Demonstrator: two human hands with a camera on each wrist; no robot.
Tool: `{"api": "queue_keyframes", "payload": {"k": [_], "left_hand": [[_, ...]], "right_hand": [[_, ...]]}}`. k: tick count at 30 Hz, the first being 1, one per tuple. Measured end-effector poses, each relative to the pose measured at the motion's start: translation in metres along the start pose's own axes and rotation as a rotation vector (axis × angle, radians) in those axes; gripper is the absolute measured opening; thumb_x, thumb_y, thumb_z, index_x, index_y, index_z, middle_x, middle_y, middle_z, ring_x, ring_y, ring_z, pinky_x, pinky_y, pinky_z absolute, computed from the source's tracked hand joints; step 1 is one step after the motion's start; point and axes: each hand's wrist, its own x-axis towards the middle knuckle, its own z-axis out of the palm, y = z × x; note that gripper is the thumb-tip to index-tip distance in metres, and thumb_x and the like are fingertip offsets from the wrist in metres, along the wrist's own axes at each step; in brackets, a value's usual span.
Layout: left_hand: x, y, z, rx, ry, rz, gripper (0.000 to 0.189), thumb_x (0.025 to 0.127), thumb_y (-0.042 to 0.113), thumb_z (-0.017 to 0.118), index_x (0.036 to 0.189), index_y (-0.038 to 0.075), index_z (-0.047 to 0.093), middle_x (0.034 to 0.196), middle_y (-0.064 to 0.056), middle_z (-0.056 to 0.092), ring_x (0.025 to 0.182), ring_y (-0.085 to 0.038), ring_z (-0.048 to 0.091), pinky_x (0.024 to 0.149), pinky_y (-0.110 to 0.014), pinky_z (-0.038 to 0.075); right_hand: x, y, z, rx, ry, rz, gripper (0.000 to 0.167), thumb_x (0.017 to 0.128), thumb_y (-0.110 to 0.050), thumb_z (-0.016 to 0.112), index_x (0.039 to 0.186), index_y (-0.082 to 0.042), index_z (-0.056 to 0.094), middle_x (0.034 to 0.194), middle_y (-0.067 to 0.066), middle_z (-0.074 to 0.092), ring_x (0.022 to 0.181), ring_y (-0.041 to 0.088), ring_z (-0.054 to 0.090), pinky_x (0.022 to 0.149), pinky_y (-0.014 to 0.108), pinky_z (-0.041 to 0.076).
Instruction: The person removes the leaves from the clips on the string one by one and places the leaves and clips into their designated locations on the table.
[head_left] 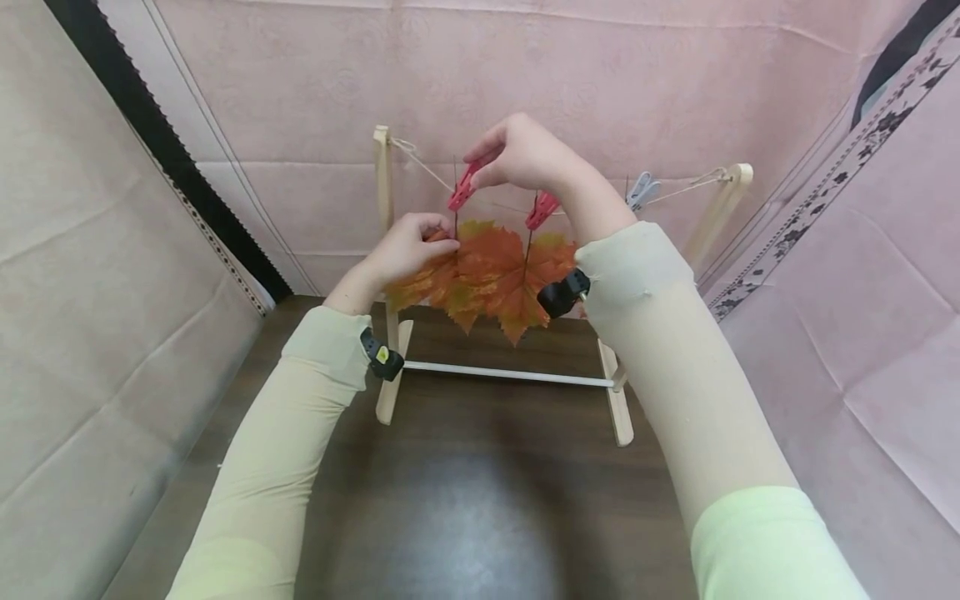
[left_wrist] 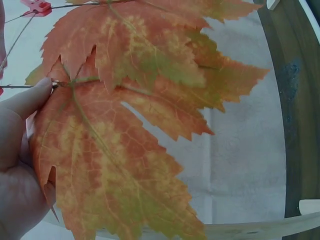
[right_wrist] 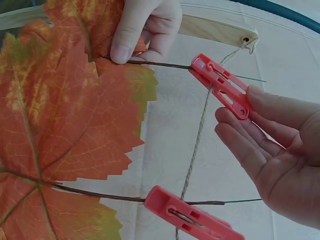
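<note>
In the head view, orange-green artificial maple leaves [head_left: 517,275] hang by their stems from a string [right_wrist: 200,130] on a wooden stand. My left hand [head_left: 408,248] pinches the left leaf [left_wrist: 100,145] near the base of its stem, between thumb and fingers. With thumb and fingertips my right hand [head_left: 525,154] grips the handle end of a red clothespin [right_wrist: 220,85]. That clothespin's jaws sit over the string and the left leaf's stem. A second red clothespin [right_wrist: 192,215] clamps the neighbouring leaf's stem to the string, with no hand on it.
A pale blue clothespin [head_left: 642,192] is on the string farther right. The stand's wooden posts [head_left: 385,183] rise on both sides, joined low by a white rod [head_left: 510,374]. Pinkish cloth [head_left: 487,75] surrounds the dark wooden table [head_left: 465,500].
</note>
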Motion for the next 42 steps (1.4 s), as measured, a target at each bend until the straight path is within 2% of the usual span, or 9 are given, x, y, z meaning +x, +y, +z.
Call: {"api": "queue_keyframes", "payload": {"k": [8, 19, 30, 35, 42], "left_hand": [[-0.002, -0.001, -0.003, 0.022, -0.001, 0.022, 0.011, 0.09, 0.011, 0.062, 0.088, 0.001, 0.062, 0.067, -0.001, 0.052, 0.065, -0.013, 0.043, 0.063, -0.025, 0.037], [-0.006, -0.003, -0.005, 0.055, 0.002, 0.011, 0.012, 0.09, 0.013, 0.062, 0.087, 0.002, 0.063, 0.061, 0.001, 0.045, 0.062, -0.014, 0.038, 0.061, -0.027, 0.034], [-0.009, -0.002, -0.006, 0.067, 0.012, -0.014, 0.013, 0.089, 0.014, 0.064, 0.089, 0.0, 0.064, 0.063, 0.001, 0.046, 0.067, -0.015, 0.039, 0.067, -0.027, 0.034], [-0.009, -0.002, -0.006, 0.066, -0.003, -0.005, 0.012, 0.089, 0.013, 0.063, 0.09, 0.001, 0.064, 0.065, 0.0, 0.049, 0.069, -0.017, 0.041, 0.07, -0.028, 0.036], [-0.012, -0.004, -0.008, 0.072, -0.001, -0.012, 0.012, 0.089, 0.012, 0.063, 0.089, 0.0, 0.064, 0.077, -0.005, 0.058, 0.077, -0.017, 0.046, 0.076, -0.029, 0.039]], "right_hand": [[-0.001, -0.006, 0.001, -0.011, 0.013, 0.008, 0.034, 0.087, -0.012, 0.066, 0.12, -0.004, 0.063, 0.115, 0.011, 0.066, 0.099, 0.013, 0.063, 0.091, 0.026, 0.048], [-0.008, -0.002, -0.001, -0.005, 0.078, -0.002, 0.03, 0.087, -0.015, 0.066, 0.116, -0.006, 0.065, 0.111, 0.01, 0.067, 0.096, 0.015, 0.064, 0.089, 0.027, 0.05], [-0.012, 0.004, -0.009, 0.087, 0.183, 0.035, 0.031, 0.087, -0.017, 0.066, 0.116, -0.006, 0.065, 0.111, 0.008, 0.065, 0.089, 0.012, 0.065, 0.088, 0.026, 0.051], [-0.014, 0.008, -0.013, 0.148, 0.239, 0.059, 0.029, 0.087, -0.015, 0.066, 0.115, -0.006, 0.065, 0.106, 0.005, 0.066, 0.095, 0.015, 0.065, 0.088, 0.025, 0.051], [-0.014, 0.009, -0.015, 0.177, 0.282, 0.048, 0.03, 0.085, -0.014, 0.067, 0.114, -0.005, 0.066, 0.106, 0.005, 0.066, 0.096, 0.015, 0.065, 0.088, 0.026, 0.05]]}}
